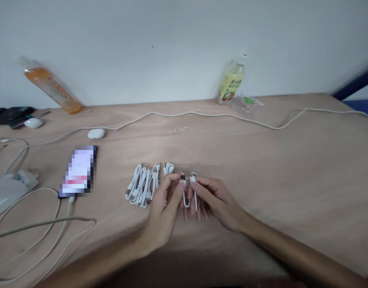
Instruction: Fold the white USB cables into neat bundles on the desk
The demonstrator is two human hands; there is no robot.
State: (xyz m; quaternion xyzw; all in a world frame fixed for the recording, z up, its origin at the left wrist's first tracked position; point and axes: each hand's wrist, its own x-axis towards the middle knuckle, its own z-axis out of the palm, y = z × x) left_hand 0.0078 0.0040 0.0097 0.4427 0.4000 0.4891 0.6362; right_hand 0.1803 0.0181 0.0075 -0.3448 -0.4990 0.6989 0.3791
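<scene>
A short white USB cable (187, 205) is held between my two hands, above the wooden table near its front. My left hand (165, 208) is closed, its thumb and fingers pinching a USB plug with a dark end. In a like pinch, my right hand (217, 200) grips the white connector (193, 178) beside it. Slack white cable loops down between the thumbs. Just left of my left hand lie several bundled white USB cables (142, 186), coiled side by side. One smaller bundle (169, 168) sits behind my left fingers, partly covered.
A phone (78, 171) with a cable plugged in lies at left, among loose cords and a white power strip (10, 194). An orange drink bottle (53, 90) and a yellow one (231, 84) lean on the wall. One long white cord (202, 113) crosses the table's back.
</scene>
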